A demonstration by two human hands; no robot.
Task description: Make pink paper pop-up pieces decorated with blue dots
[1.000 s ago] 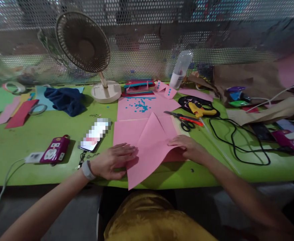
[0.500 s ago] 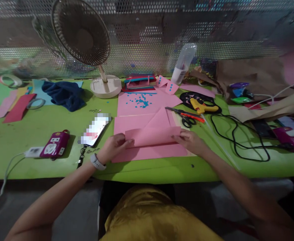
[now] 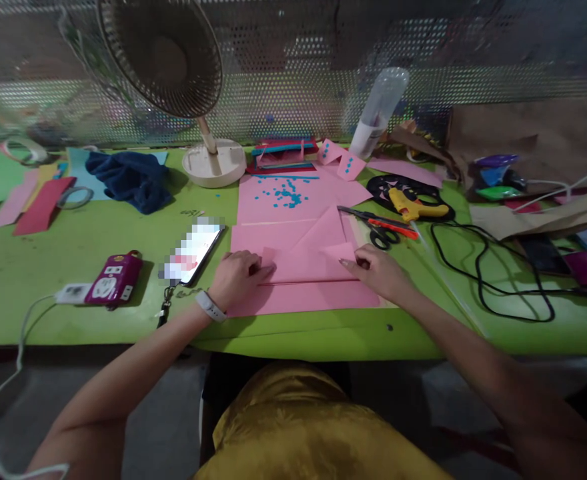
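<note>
A folded piece of pink paper (image 3: 303,263) lies low over larger pink sheets (image 3: 303,298) on the green table. My left hand (image 3: 238,275) pinches its left end between thumb and curled fingers. At the right end my right hand (image 3: 376,270) grips it the same way. The paper's long near edge runs straight between both hands, and small flaps stand up beside the fingers. Beyond it, small blue paper bits (image 3: 287,195) are scattered on a pink sheet. Scissors (image 3: 383,237) and an orange-red cutter (image 3: 392,228) lie to the right of the paper.
Left of my hands are a phone (image 3: 196,252), a purple power strip (image 3: 116,280) and a dark blue cloth (image 3: 131,179). A fan (image 3: 213,167) and a bottle (image 3: 378,113) stand at the back. A yellow glue gun (image 3: 416,207) and black cable (image 3: 478,267) lie right.
Both hands have pressed the folded pink paper lower onto the sheets, and its ends now bend up into small flaps. The camera view has shifted slightly.
</note>
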